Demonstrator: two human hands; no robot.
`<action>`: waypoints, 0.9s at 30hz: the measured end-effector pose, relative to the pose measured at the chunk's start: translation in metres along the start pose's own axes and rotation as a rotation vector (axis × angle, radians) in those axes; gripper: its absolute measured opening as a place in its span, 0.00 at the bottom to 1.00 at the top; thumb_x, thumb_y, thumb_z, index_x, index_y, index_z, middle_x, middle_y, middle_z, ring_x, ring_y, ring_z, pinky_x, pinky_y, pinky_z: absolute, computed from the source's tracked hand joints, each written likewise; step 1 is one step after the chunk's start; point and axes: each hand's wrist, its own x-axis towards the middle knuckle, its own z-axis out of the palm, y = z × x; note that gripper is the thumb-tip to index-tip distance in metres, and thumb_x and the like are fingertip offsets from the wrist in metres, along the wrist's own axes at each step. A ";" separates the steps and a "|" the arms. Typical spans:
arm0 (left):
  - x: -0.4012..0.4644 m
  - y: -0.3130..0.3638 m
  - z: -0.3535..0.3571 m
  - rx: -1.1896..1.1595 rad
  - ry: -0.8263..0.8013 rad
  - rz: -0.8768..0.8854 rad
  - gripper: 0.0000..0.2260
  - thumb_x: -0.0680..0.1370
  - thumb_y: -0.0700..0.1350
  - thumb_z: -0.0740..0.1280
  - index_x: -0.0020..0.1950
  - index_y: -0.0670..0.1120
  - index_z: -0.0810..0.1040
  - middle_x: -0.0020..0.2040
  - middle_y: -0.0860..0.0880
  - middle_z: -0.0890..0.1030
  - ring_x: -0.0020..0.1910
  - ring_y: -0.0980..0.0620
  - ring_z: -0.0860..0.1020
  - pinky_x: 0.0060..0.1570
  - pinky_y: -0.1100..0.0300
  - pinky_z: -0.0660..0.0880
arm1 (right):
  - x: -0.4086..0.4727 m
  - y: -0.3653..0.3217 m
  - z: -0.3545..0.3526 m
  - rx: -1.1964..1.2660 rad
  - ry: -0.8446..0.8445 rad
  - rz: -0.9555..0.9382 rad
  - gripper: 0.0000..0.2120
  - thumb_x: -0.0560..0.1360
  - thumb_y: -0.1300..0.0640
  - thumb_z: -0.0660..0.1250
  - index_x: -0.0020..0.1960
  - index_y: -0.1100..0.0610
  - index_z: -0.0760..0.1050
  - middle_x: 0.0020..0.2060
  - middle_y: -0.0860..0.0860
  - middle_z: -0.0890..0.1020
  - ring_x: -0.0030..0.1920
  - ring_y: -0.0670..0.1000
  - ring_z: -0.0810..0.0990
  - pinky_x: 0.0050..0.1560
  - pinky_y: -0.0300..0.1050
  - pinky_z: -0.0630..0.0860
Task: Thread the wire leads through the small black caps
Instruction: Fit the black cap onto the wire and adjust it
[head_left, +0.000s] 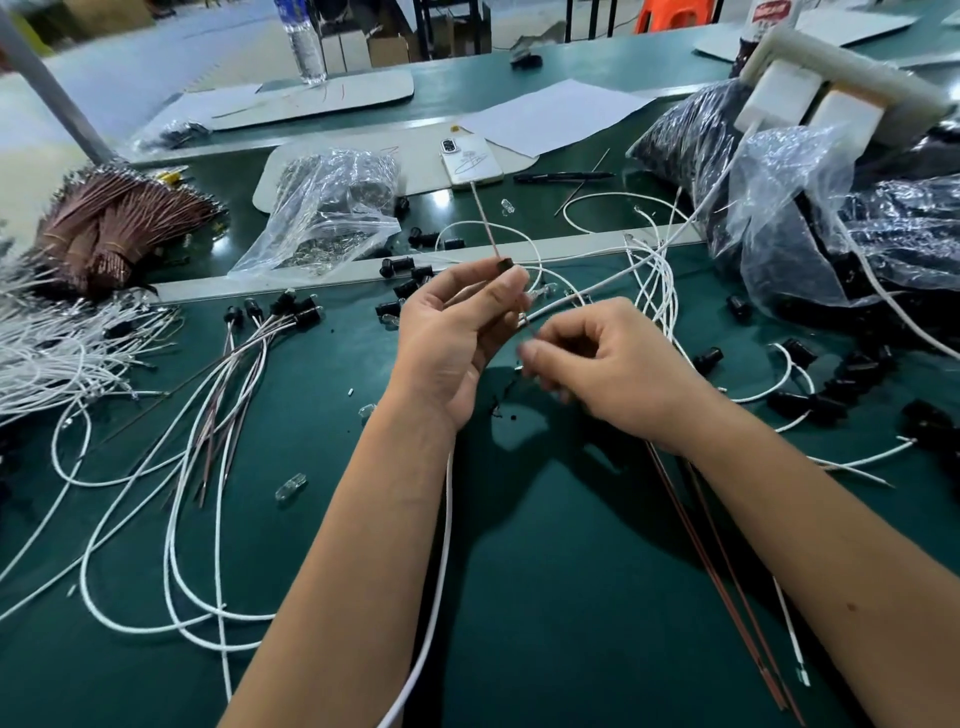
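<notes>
Head: black cap (503, 265) pinched at left hand (457, 332) fingertips.

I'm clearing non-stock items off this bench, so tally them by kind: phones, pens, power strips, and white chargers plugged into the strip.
Phone: 1
Pen: 1
Power strip: 1
White chargers: 2
Total: 5
</notes>
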 end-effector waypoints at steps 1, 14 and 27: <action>0.000 0.000 0.000 0.011 0.001 -0.003 0.13 0.65 0.39 0.77 0.48 0.43 0.82 0.43 0.46 0.85 0.38 0.52 0.83 0.42 0.62 0.80 | 0.001 0.001 0.000 0.023 0.063 0.033 0.18 0.78 0.44 0.70 0.38 0.56 0.81 0.32 0.58 0.82 0.29 0.48 0.75 0.32 0.46 0.71; -0.005 -0.002 0.008 0.055 -0.007 -0.055 0.10 0.65 0.42 0.77 0.45 0.45 0.84 0.41 0.47 0.85 0.34 0.54 0.79 0.38 0.63 0.76 | -0.003 -0.005 -0.011 0.083 -0.130 -0.017 0.10 0.78 0.60 0.73 0.38 0.58 0.83 0.26 0.50 0.76 0.28 0.48 0.71 0.30 0.43 0.66; -0.005 -0.001 0.009 0.009 0.019 -0.082 0.07 0.73 0.35 0.73 0.48 0.43 0.79 0.41 0.45 0.83 0.33 0.53 0.81 0.28 0.63 0.74 | -0.003 -0.010 -0.002 0.425 -0.120 0.218 0.13 0.83 0.58 0.67 0.48 0.68 0.81 0.31 0.54 0.78 0.25 0.46 0.72 0.18 0.35 0.61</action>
